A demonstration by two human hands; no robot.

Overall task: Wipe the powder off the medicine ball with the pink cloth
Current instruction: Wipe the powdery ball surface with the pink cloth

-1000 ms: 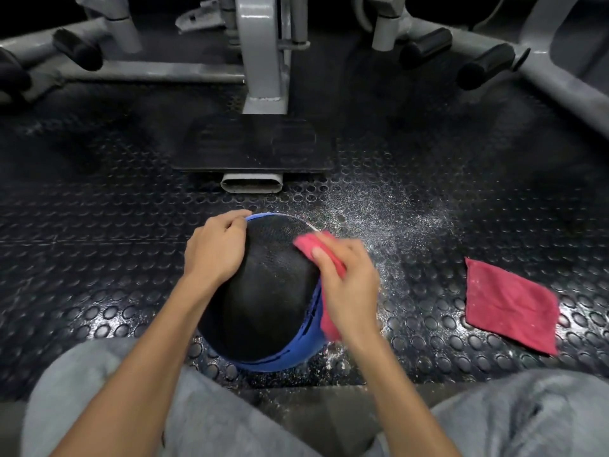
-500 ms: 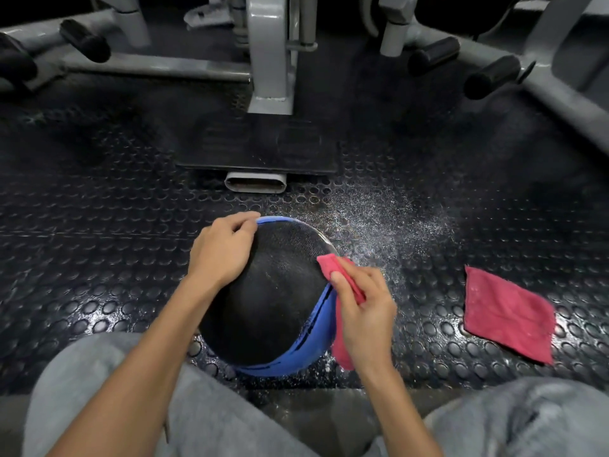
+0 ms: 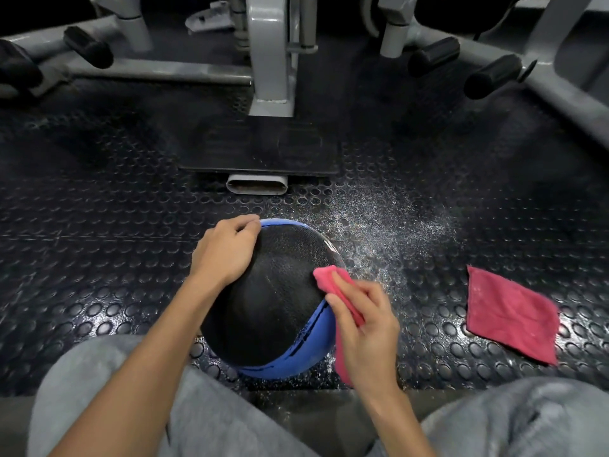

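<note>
Medicine ball (image 3: pixel 263 301), black with a blue band, sits on the studded rubber floor (image 3: pixel 99 258) just ahead of the seated person's knees, low in the middle of the view. The left hand (image 3: pixel 227 255) lies over the ball's ten o'clock shoulder, fingers curled across the top edge to steady it. The right hand (image 3: pixel 365 331) is clamped on the pink cloth (image 3: pixel 326 280), folded between thumb and fingers, and presses it against the ball's three o'clock side where black meets blue.

The step in hand looks like the wiping itself, on the right flank. The black panel facing the camera shows little powder; the far and under sides are hidden, so how clean they are cannot be told. Loose powder (image 3: pixel 379 225) is scattered on the floor at one o'clock from the ball, and some at five o'clock by its base.

The next move probably calls for the left hand to turn the ball so an unwiped face meets the cloth, without rolling it into the floor powder. A second pink cloth (image 3: pixel 510 315) lies flat at three o'clock, well apart.
</note>
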